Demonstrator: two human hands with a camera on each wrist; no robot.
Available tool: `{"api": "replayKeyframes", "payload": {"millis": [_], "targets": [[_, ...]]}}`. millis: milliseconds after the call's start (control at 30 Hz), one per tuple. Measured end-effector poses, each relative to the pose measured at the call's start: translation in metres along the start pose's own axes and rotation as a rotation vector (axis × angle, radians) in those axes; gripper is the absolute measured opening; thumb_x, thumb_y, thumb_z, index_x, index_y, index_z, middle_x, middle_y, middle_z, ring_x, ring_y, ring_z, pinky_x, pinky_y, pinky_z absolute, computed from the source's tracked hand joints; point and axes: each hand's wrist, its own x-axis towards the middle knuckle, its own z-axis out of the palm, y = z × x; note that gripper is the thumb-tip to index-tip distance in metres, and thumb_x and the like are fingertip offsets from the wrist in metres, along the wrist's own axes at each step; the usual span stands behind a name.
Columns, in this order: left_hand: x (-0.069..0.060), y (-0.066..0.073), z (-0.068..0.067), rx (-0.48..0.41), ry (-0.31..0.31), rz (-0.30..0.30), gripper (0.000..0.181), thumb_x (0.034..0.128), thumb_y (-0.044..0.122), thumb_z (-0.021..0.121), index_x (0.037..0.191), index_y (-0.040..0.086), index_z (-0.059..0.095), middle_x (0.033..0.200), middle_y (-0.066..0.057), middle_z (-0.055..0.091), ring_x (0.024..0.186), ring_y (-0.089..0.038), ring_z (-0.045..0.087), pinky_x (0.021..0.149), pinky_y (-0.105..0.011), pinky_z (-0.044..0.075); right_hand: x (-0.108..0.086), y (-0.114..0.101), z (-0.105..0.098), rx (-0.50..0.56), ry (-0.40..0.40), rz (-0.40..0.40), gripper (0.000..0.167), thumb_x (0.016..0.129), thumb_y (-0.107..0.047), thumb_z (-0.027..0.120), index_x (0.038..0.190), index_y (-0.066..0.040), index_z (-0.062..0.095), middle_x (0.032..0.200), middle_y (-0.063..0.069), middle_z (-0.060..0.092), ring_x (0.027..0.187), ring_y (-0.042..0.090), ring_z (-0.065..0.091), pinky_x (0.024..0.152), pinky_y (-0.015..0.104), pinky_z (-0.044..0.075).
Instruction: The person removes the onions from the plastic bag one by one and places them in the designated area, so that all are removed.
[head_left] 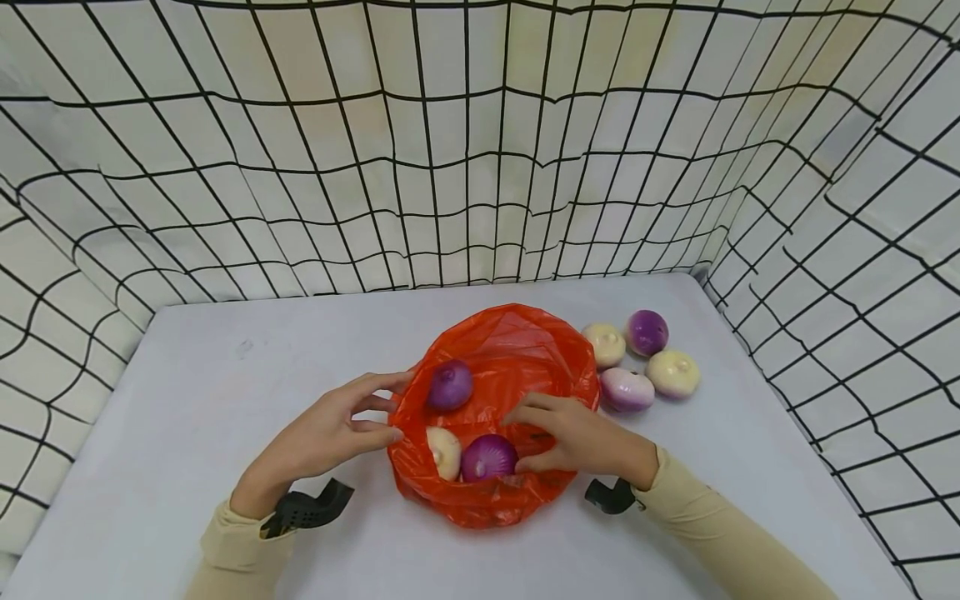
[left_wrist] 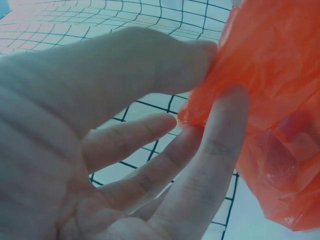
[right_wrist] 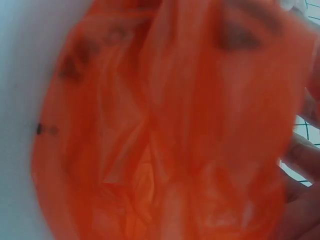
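Your left hand point(head_left: 330, 421) pinches the left rim of the red bag point(head_left: 487, 510), which stands wide-mouthed on the white bench point(head_left: 225, 354) in front of you. Your right hand point(head_left: 577, 429) is not clenched: it reaches over the bag's right side, fingers loosely bent into the mouth, with a gap between them and the thumb. Inside, you have a violet onion point(head_left: 450, 385) by the left wall, and nearer you a cream onion point(head_left: 445, 454) beside a dark purple onion point(head_left: 488, 457); your right thumb tip is at that last one, though you cannot tell whether it touches.

Beyond your right hand, a cluster crowds the bag's right side: a pinkish onion point(head_left: 628, 389) just beside the rim, a pale onion point(head_left: 603, 344) behind it, a glossy purple onion point(head_left: 647, 332) farther back and a yellowish onion point(head_left: 672, 373) outermost. Your right hand hides part of the bag's right wall, and red film fills most of your right wrist view. A black grid point(head_left: 465, 158) on white walls closes off the bench's back and both sides
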Motion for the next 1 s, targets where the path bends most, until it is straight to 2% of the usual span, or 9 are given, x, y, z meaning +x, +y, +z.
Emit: {"api": "replayKeyframes", "payload": {"millis": [433, 767, 1000], "targets": [[-0.001, 0.001, 0.001, -0.005, 0.001, -0.006, 0.065, 0.0936, 0.022, 0.077, 0.152, 0.015, 0.049, 0.154, -0.013, 0.052, 0.129, -0.038, 0.062, 0.095, -0.032, 0.063, 0.004, 0.003, 0.006, 0.027, -0.077, 0.031, 0.059, 0.087, -0.046, 0.082, 0.138, -0.021, 0.063, 0.132, 0.000, 0.065, 0.121, 0.015, 0.064, 0.103, 0.031, 0.059], [-0.001, 0.002, 0.000, 0.008, -0.005, -0.005, 0.067, 0.0938, 0.025, 0.077, 0.154, 0.021, 0.048, 0.154, -0.011, 0.053, 0.128, -0.035, 0.062, 0.095, -0.031, 0.063, 0.011, 0.000, 0.007, 0.108, -0.133, 0.038, 0.066, 0.086, -0.047, 0.082, 0.144, -0.023, 0.060, 0.141, -0.004, 0.063, 0.131, 0.014, 0.059, 0.108, 0.033, 0.056], [-0.001, 0.003, 0.000, -0.009, -0.007, 0.001, 0.065, 0.0941, 0.022, 0.077, 0.153, 0.017, 0.049, 0.153, -0.012, 0.053, 0.128, -0.036, 0.063, 0.095, -0.032, 0.063, 0.018, 0.002, 0.012, 0.140, -0.167, -0.028, 0.066, 0.088, -0.041, 0.083, 0.147, -0.025, 0.057, 0.146, -0.008, 0.061, 0.135, 0.013, 0.058, 0.111, 0.033, 0.054]]}}
